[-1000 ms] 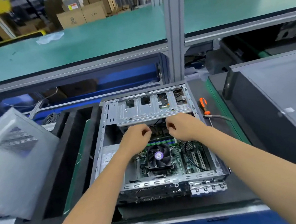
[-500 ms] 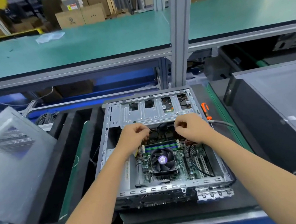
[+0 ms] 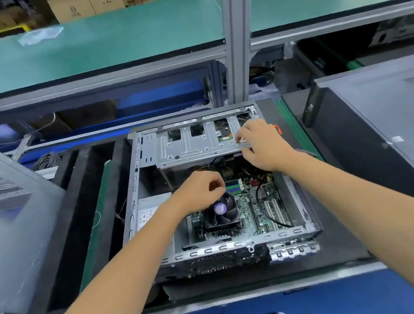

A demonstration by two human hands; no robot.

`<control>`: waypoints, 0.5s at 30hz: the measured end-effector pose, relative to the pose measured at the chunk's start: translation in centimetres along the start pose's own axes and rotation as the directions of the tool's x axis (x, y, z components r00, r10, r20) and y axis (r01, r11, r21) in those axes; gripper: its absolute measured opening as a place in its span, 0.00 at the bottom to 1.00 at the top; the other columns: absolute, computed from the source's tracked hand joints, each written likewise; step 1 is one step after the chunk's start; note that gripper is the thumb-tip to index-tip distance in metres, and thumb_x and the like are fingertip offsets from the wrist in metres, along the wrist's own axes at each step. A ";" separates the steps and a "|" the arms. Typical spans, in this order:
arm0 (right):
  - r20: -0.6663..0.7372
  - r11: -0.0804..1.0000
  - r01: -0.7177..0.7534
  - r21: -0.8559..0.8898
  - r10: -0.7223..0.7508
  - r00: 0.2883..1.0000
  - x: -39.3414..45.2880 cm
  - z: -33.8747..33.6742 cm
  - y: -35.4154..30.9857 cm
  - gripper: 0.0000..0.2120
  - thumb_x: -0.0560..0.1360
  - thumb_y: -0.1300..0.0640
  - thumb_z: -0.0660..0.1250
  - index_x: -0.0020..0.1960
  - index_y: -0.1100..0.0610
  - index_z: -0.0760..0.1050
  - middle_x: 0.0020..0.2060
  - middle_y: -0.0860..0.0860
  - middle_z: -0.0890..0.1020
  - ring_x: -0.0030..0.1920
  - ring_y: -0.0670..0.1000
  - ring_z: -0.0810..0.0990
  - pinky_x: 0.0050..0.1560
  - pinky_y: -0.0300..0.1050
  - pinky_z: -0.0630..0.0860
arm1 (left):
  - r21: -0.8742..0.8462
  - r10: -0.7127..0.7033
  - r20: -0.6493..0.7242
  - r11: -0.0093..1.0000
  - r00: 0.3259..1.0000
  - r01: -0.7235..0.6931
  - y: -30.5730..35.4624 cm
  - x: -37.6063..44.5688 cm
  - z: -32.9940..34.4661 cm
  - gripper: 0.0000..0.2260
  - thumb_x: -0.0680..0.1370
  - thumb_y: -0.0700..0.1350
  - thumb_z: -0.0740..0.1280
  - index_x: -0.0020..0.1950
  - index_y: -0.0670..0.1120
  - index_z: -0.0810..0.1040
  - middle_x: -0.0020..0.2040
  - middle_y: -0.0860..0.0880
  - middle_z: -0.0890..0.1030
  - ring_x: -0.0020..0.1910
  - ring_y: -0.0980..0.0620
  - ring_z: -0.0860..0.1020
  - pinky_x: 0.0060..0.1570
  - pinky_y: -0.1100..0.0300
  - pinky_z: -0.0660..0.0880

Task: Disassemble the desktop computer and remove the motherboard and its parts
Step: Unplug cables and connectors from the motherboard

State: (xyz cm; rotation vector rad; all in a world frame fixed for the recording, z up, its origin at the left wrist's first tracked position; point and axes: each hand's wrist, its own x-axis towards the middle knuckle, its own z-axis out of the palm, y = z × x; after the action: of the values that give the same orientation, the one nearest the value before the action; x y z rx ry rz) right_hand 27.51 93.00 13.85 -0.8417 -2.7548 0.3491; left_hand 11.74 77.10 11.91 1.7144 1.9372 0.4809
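1. The open desktop case point(image 3: 137, 192) is lying on its side on the dark mat of the workbench point(image 3: 342, 231), directly in front of the person.
2. The motherboard point(image 3: 250, 211) is sitting flat on the floor of the case, not yet removed, with the fan-topped CPU cooler point(image 3: 222, 214) at its middle, the memory modules point(image 3: 233, 186) beyond it, and a black cable point(image 3: 262, 202) looping over its right part.
3. The left hand point(image 3: 197, 192) is hovering just above the cooler, its fingers curled inward with fingertips together; whether they are pinching anything cannot be told.
4. The right hand point(image 3: 262, 144) is resting on the near right edge of the metal drive cage point(image 3: 191, 145), fingers bent over that edge and thumb beneath it.
5. Judged handling: the board is probably thin, stiff and fragile, so it is best taken by its bare edges, never by components.
6. The cage is likely light but sharp-edged, and the cable soft, to be pulled at its plug.
7. An orange-handled tool point(image 3: 277, 129) is lying just beyond the right hand.
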 end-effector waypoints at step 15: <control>-0.081 0.991 -0.036 0.125 0.046 0.996 0.6 0.9 1.2 0.08 0.78 0.51 0.62 0.52 0.53 0.77 0.52 0.50 0.76 0.58 0.53 0.72 0.54 0.44 0.54 | 0.008 0.369 0.418 0.912 0.830 -0.410 5.7 4.0 5.7 0.16 0.74 0.55 0.71 0.58 0.49 0.81 0.58 0.51 0.80 0.56 0.53 0.73 0.59 0.55 0.68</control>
State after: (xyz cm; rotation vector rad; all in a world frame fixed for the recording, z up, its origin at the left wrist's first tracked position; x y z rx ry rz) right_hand 27.41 94.16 12.72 -0.8617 -2.6124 0.4762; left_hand 19.38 81.52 10.03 2.0912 1.3340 0.1425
